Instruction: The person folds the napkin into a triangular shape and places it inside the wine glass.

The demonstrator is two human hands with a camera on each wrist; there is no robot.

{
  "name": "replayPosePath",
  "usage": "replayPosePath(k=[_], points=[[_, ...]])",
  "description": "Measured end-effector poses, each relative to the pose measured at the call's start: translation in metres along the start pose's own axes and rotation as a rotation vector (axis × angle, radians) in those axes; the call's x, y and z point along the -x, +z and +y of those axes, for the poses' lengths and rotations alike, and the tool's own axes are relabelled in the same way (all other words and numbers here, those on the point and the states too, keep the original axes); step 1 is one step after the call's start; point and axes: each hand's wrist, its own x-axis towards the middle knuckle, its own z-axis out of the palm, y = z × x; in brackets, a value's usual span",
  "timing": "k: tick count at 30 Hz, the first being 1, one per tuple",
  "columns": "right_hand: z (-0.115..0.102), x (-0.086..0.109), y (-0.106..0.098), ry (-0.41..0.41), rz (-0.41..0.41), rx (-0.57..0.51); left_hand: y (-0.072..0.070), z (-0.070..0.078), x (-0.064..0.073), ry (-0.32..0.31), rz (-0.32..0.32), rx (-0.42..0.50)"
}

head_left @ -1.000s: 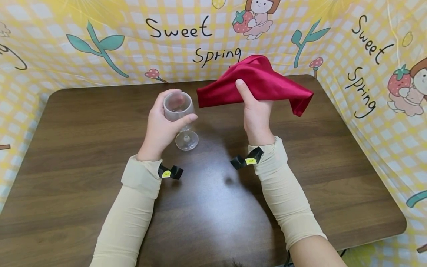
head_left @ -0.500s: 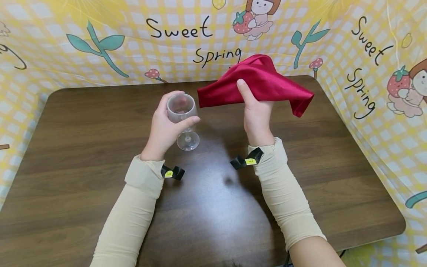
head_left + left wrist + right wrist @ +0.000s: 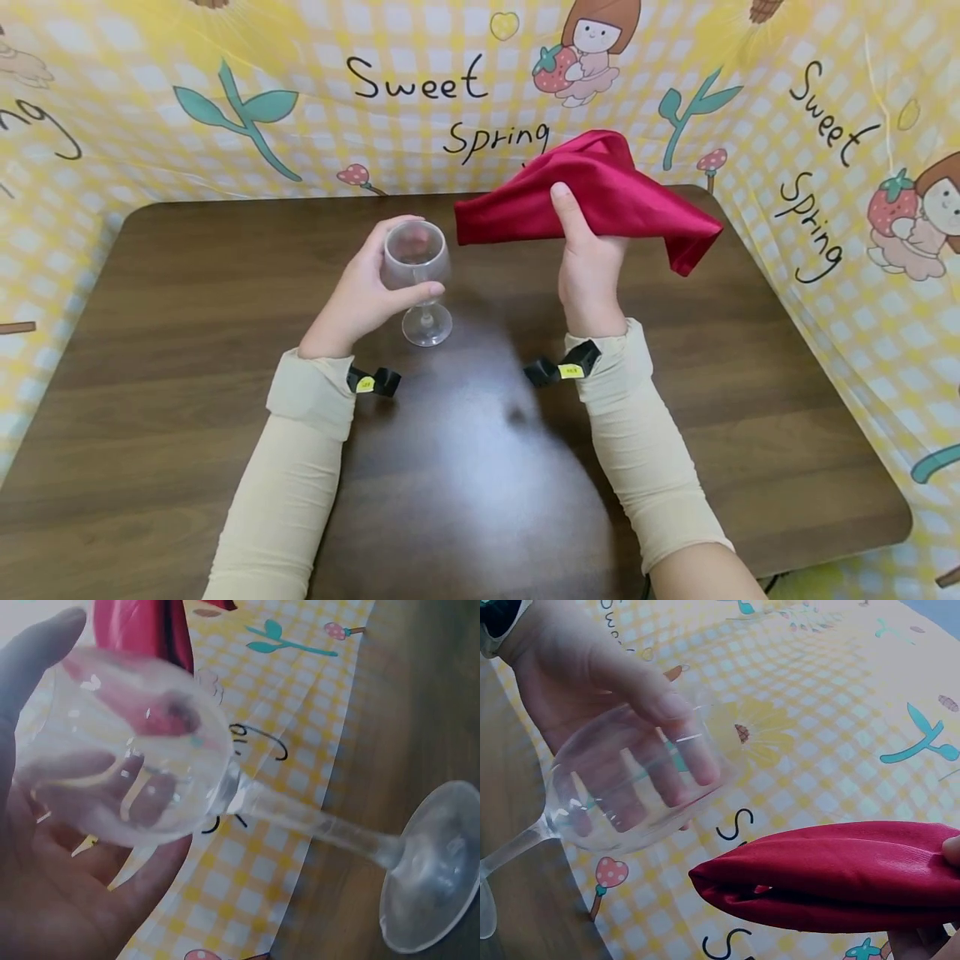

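Observation:
A clear stemmed wine glass (image 3: 427, 323) is in my left hand (image 3: 358, 292), whose thumb lies across the near side of the bowl while the fingers curve round the far side. Through the clear bowl (image 3: 135, 750), the left wrist view shows those fingers. The foot of the glass (image 3: 435, 870) points down, apparently off the tabletop. To the right, my right hand (image 3: 592, 279) grips a folded, shiny red cloth (image 3: 630, 200), thumb on top and fingers hidden beneath. One pointed end of the cloth (image 3: 817, 877) faces the glass in the right wrist view. A gap separates cloth and glass.
Both hands are over the far half of a brown wooden table (image 3: 187, 433). A yellow checked curtain (image 3: 420, 158) with printed drawings rises behind the table and along its sides. Black wrist cameras (image 3: 562, 367) sit on both cuffs.
The head view has shifted slightly. My left hand and the glass have moved a little, and the thumb sits lower on the bowl. The right hand still holds the cloth the same way.

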Motion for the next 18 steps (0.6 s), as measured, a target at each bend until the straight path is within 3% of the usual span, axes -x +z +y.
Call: replayPosePath(k=[6,11,18], points=[[-0.004,-0.005,0.007,-0.052,0.005,-0.069,-0.008,-0.005,0.0,0.026,-0.056,0.06],[-0.019,-0.007,0.017,-0.068,-0.009,-0.067,-0.011,-0.009,0.0,0.048,-0.062,0.092],[-0.044,-0.005,0.039,-0.089,-0.061,-0.057,-0.013,-0.014,-0.001,0.029,-0.064,0.121]])
